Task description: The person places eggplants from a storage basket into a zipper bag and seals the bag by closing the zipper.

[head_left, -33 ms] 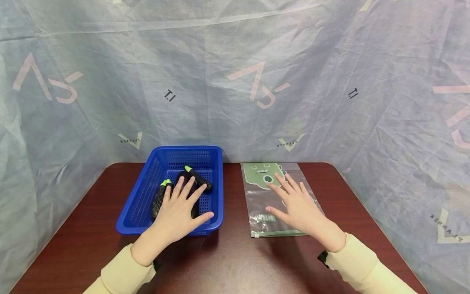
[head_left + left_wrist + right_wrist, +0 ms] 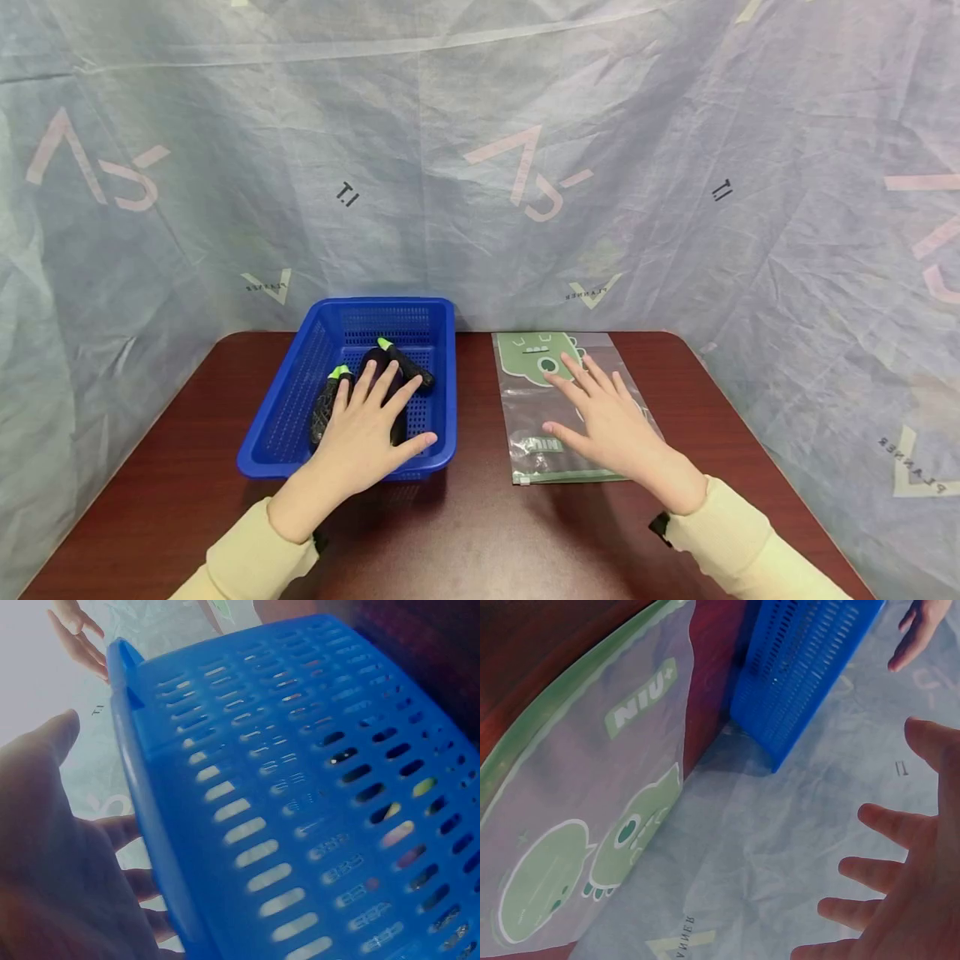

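Observation:
A blue perforated plastic basket (image 2: 258,437) stands on the left half of the table with several dark eggplants inside. One eggplant (image 2: 324,412) with a green stem end lies by the left wall, and another (image 2: 411,371) lies slantwise at the right. Between them a rounder purple eggplant (image 2: 397,427) is partly covered by my left hand (image 2: 360,437). That hand hovers above the basket's near side, fingers spread, gripping nothing. A clear zip bag (image 2: 536,412) printed with a green cartoon lies flat to the right. Over it hangs my right hand (image 2: 618,429), its fingers straight and spread.
The dark red wooden table (image 2: 480,542) has a grey printed cloth (image 2: 420,167) hanging behind it and along both sides. The bag's slider edge (image 2: 547,712), green, faces the near side. A strip of bare table separates basket and bag.

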`<state>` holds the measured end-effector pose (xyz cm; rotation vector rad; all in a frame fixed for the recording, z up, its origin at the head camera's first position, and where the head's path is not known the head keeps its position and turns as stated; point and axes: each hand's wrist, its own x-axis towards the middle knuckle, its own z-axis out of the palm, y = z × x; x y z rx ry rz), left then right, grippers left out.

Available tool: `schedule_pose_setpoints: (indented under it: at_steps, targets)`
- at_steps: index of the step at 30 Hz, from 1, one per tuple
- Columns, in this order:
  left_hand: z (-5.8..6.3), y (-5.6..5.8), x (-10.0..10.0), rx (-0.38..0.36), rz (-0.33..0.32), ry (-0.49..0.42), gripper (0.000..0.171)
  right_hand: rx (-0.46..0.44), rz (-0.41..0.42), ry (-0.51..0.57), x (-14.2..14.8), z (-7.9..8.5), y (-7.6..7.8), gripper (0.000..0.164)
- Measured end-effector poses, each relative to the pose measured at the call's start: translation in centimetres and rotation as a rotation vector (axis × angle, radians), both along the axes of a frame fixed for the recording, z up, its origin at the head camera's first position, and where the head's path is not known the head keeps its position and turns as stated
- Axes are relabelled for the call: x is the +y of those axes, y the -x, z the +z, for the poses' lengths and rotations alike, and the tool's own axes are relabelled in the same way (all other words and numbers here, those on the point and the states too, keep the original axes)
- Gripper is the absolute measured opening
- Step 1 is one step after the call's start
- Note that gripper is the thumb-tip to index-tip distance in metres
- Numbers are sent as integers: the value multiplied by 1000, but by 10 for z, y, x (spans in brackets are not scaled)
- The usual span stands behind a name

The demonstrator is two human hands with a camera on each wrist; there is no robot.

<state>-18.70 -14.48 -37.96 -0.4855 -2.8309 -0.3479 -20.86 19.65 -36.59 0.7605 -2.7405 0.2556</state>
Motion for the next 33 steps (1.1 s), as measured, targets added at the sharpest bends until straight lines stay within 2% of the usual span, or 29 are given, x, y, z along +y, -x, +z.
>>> schedule_pose_setpoints:
  at_steps: [8, 13, 18, 22, 26, 33]
  targets:
    - [7, 3, -4, 0, -17, 6, 81, -17, 2, 10, 2, 6, 2, 67]
    - [19, 9, -8, -2, -35, 29, 79, -5, 12, 1, 7, 11, 6, 66]
    - [34, 16, -15, -37, -73, 71, 80, 20, 63, 9, 14, 14, 8, 65]
    - [46, 25, -21, -60, -123, 110, 82, 6, 80, 26, 24, 13, 10, 65]
    - [53, 38, -26, -70, -178, 149, 82, -46, 83, 33, 37, 10, 12, 66]
    - [46, 64, -36, -116, -270, 212, 84, -130, 114, -35, 67, -10, 18, 66]
